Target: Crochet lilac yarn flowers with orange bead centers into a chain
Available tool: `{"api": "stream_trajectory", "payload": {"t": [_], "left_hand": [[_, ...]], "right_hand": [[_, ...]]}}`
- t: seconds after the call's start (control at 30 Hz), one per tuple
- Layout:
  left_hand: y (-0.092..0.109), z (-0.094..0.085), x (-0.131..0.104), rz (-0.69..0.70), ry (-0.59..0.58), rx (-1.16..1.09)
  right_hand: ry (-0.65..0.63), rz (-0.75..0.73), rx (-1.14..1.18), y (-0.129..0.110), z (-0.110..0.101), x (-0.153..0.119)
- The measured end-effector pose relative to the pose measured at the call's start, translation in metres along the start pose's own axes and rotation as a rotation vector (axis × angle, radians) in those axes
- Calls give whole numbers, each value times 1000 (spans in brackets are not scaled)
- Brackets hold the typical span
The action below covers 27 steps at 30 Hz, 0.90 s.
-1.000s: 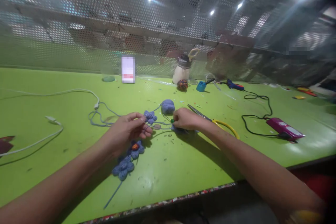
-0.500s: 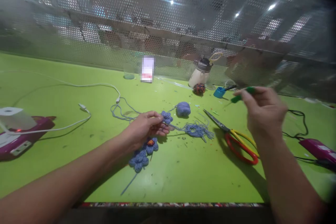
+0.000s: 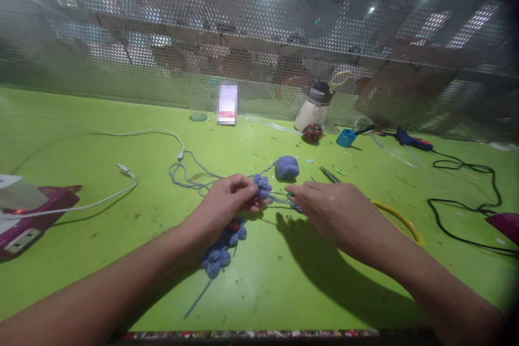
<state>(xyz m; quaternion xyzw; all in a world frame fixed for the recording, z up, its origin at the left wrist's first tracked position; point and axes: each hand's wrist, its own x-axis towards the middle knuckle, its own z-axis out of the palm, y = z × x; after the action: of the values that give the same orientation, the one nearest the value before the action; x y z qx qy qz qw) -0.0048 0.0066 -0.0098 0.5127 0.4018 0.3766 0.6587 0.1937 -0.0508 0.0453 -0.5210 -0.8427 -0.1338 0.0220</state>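
Observation:
Between its thumb and fingers my left hand pinches a blue crocheted flower. My right hand is closed round a green-handled hook, whose thin metal shaft reaches left to the flower. Two more blue flowers hang or lie below my left hand; the lower flower has a loose tail, and the other has an orange-red centre. A blue yarn ball sits just behind. Loose blue yarn is mostly hidden under my right hand. Scissors lie partly covered by that hand.
At the left are a power strip and a white cable. Along the back stand a glass, a blurred phone, a bottle, a dark yarn ball and a blue pot. A glue gun lies back right.
My right hand has come down and left with the green hook, from the right side to the flower, and now covers part of the scissors and loose yarn. The view has shifted slightly.

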Motion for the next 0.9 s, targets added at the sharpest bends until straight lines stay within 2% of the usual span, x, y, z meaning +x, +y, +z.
{"api": "stream_trajectory", "payload": {"t": [0.1,0.37,0.7,0.9], "left_hand": [[2,1,-1,-24,7,7],[7,3,-4,-78,38,21],[8,5,-3,-158,55,-14],[7,3,-3,-218,74,-111]], "right_hand": [[-110,36,-33,0,1,4],[-161,47,-66,-3,0,7],[-112,-7,-90,-7,-4,9],[-14,-55,-148,-11,-3,5]]}}
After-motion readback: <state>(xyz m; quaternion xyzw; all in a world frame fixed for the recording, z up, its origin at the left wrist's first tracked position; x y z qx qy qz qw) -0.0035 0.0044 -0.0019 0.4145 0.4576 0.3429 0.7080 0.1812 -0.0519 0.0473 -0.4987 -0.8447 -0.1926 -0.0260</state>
